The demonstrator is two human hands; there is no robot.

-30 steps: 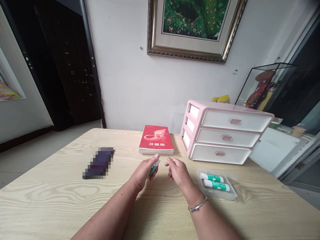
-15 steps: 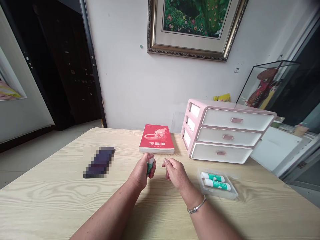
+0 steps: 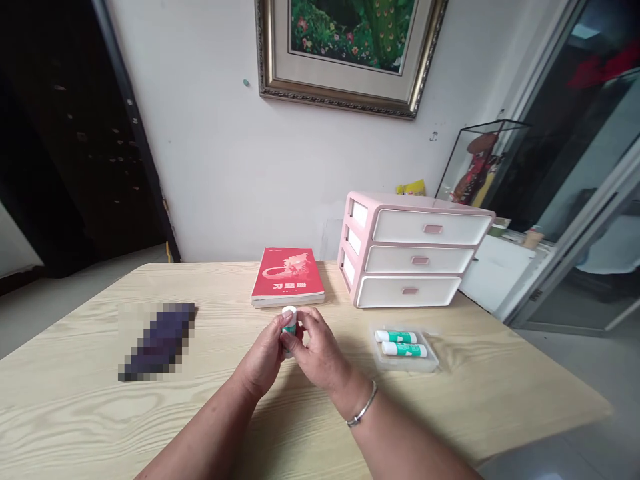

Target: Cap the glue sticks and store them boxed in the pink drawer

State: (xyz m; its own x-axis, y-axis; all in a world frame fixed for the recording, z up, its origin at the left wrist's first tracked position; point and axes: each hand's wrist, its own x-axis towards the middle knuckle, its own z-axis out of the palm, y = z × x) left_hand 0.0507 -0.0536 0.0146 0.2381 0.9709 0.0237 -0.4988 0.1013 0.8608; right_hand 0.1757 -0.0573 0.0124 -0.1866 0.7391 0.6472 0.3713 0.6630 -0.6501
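A white-and-green glue stick (image 3: 289, 321) stands upright between my hands, its white end on top. My left hand (image 3: 261, 355) is closed around its lower body. My right hand (image 3: 317, 353) has come in from the right, and its fingers press on the stick's side, hiding most of the green label. Just behind the hands lies a red paperback book (image 3: 287, 277) with a dragon on its cover. To the right, a clear plastic tray (image 3: 404, 360) holds a pair of similar glue sticks (image 3: 400, 343).
A pink-and-white three-drawer plastic unit (image 3: 410, 253) stands at the back right of the light wooden table (image 3: 75, 400). A pixelated dark flat object (image 3: 157, 343) lies on the left. The table's right edge drops to a tiled floor (image 3: 550, 413).
My right hand has moved left from a gap beside the glue stick and now touches it. The whole view has shifted, with the table contents appearing further left.
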